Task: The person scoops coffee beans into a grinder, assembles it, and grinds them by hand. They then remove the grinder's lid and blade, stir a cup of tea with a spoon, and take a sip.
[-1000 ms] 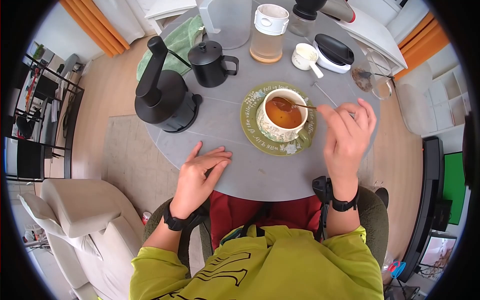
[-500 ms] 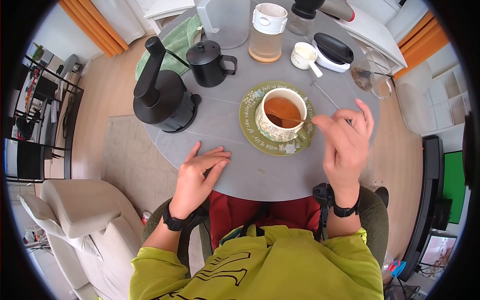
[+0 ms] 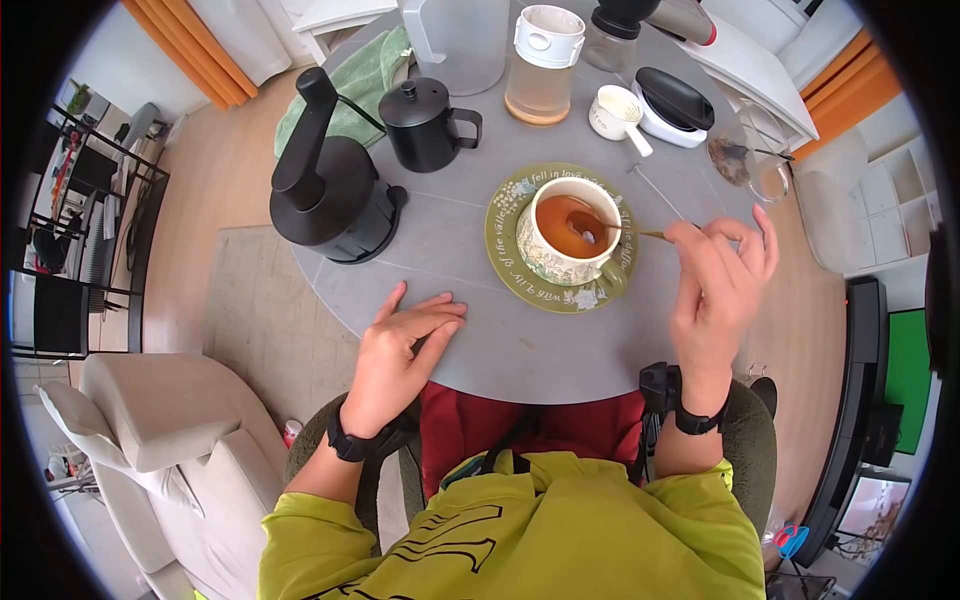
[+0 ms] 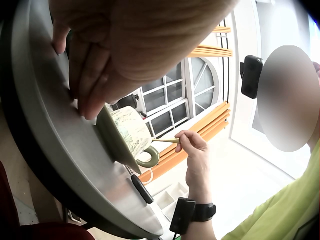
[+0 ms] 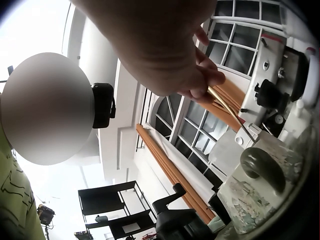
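Note:
My right hand (image 3: pixel 718 290) pinches the thin gold handle of a spoon (image 3: pixel 654 235) between thumb and fingertips, beside the cup's right rim. The spoon's bowl end dips into the brown tea (image 3: pixel 566 228) in a cream cup with a floral pattern (image 3: pixel 548 264). A green handle (image 5: pixel 262 170) curves out from the cup's side. Beneath the cup lies a green saucer (image 3: pixel 503 222) with white lettering. Resting on the grey tabletop near its front edge, my left hand (image 3: pixel 408 345) holds nothing, its fingers extended and relaxed.
A black hand-cranked device (image 3: pixel 335 215) and a black lidded pot (image 3: pixel 420 130) stand to the left. Behind the cup are a glass jar (image 3: pixel 540 85) and a white handled scoop (image 3: pixel 614 115). A thin metal stick (image 3: pixel 657 192) lies right of the saucer.
My right hand has moved slightly right, drawing the spoon with it. The spoon's bowl has shifted within the tea across the frames. My left hand stays in place on the table.

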Demonstrator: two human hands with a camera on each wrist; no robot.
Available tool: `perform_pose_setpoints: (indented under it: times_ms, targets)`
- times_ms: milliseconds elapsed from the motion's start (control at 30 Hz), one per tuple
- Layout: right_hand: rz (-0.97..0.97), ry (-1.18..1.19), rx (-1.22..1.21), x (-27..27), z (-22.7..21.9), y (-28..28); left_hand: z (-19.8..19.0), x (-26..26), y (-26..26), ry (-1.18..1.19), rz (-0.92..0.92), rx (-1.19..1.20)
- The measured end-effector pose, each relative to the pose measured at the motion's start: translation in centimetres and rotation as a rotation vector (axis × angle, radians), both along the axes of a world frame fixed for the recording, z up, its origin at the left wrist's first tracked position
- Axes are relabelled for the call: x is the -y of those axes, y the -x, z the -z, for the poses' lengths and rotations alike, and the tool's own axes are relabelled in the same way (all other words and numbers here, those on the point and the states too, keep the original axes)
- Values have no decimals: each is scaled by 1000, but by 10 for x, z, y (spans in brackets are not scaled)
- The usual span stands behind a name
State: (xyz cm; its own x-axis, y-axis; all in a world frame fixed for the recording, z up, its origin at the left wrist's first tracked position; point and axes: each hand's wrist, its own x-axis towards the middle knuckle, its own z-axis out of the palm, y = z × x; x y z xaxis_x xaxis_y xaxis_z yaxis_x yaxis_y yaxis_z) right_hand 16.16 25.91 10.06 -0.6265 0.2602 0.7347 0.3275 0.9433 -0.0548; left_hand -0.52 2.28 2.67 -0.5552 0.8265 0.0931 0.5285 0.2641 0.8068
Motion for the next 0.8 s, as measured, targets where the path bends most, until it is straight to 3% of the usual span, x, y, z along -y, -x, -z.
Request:
perform_pose_setpoints:
  times_ms: [233, 533, 800]
  targets:
    - [-119, 79, 7, 7, 5, 5, 2, 0, 0, -5, -1, -29]
    - [11, -62, -21, -5, 11, 11, 2, 1, 0, -2, 1, -27]
    - [-46, 48, 20, 2, -2, -4, 0, 0, 0, 2, 2, -7]
